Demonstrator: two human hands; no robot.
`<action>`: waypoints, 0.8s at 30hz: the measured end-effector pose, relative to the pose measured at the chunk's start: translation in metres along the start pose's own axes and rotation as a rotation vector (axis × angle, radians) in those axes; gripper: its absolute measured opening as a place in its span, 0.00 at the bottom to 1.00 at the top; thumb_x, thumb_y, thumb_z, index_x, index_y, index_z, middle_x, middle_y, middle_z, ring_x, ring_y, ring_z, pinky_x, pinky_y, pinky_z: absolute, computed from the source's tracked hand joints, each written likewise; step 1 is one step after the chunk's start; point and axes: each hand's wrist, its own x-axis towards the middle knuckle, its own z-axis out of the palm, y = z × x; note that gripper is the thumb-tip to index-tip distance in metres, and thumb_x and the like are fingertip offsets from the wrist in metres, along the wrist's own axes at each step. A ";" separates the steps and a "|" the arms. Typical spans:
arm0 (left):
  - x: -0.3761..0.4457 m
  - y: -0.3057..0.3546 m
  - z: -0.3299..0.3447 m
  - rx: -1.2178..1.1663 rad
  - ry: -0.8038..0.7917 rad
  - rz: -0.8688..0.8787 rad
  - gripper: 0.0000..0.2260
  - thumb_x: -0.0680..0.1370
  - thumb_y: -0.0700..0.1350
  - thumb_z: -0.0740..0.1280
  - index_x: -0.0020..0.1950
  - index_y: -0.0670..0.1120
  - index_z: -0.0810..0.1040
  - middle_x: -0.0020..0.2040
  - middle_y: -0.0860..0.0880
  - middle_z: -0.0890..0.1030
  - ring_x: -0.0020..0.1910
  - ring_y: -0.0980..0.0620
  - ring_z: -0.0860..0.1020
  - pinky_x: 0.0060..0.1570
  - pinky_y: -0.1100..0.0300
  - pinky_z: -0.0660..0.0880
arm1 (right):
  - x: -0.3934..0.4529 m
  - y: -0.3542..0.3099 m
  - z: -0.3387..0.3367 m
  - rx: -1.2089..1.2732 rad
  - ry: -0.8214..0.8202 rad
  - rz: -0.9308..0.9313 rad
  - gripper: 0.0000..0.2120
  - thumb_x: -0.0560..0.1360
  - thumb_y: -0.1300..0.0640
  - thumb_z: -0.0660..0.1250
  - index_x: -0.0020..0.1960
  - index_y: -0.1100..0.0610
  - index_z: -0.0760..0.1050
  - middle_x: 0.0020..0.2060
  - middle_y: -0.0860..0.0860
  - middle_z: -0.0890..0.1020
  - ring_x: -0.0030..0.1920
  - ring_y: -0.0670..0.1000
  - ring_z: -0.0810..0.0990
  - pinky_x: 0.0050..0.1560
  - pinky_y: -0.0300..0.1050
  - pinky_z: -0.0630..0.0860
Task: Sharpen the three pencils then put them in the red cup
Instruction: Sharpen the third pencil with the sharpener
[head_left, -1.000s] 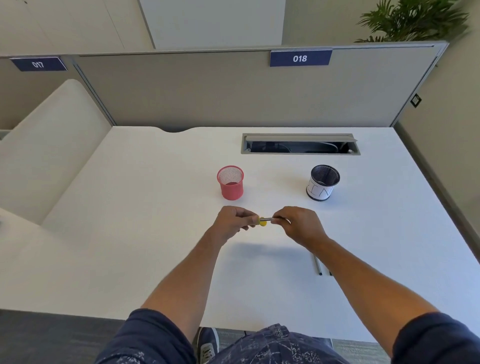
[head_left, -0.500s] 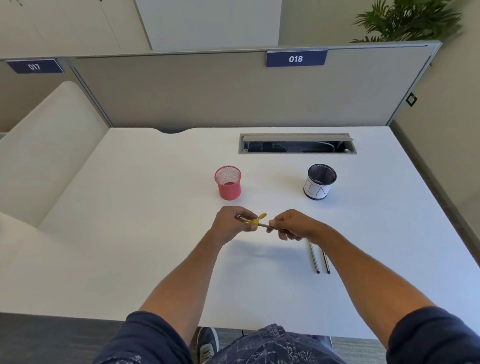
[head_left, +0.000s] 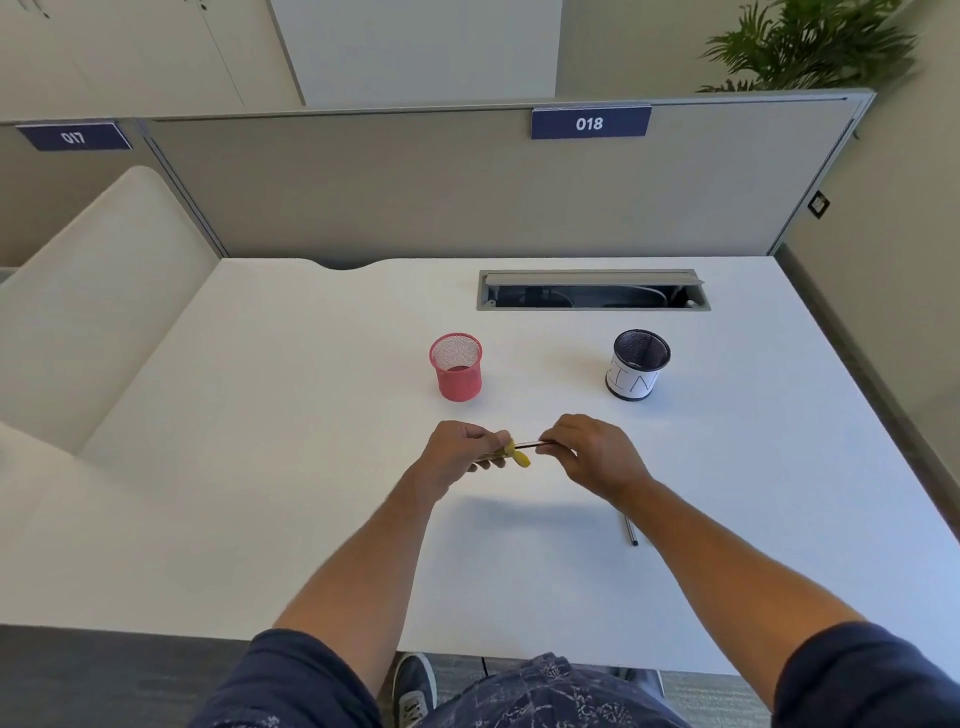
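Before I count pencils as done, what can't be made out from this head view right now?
- Pencil tip, head view: hidden inside the yellow sharpener and the left hand.
- Pencils on the table: one end shows; the right forearm covers the rest, so no count.
- Red cup contents: only its mesh inside shows.
- Sharpened or not: too small to tell.

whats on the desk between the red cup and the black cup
Nothing: in the head view the white desk is bare between the red cup and the black cup.
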 end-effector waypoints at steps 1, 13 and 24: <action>-0.001 0.000 0.000 -0.004 -0.010 0.007 0.11 0.76 0.49 0.76 0.47 0.41 0.88 0.42 0.40 0.87 0.36 0.55 0.77 0.39 0.64 0.71 | 0.000 0.000 -0.001 -0.012 -0.005 0.013 0.07 0.77 0.49 0.70 0.44 0.51 0.84 0.36 0.46 0.81 0.35 0.52 0.80 0.28 0.44 0.72; -0.005 0.003 0.001 0.046 0.021 0.116 0.15 0.66 0.33 0.81 0.51 0.41 0.87 0.43 0.46 0.88 0.41 0.56 0.84 0.50 0.61 0.80 | 0.021 -0.014 -0.030 0.757 -0.741 0.806 0.16 0.80 0.47 0.67 0.46 0.58 0.86 0.25 0.50 0.71 0.27 0.49 0.62 0.29 0.41 0.56; -0.005 0.005 -0.003 -0.016 -0.016 0.012 0.11 0.78 0.51 0.73 0.46 0.44 0.89 0.38 0.43 0.85 0.31 0.53 0.70 0.35 0.62 0.68 | 0.008 -0.007 -0.011 0.038 -0.088 0.140 0.04 0.74 0.51 0.76 0.47 0.49 0.85 0.40 0.44 0.82 0.40 0.49 0.79 0.35 0.43 0.73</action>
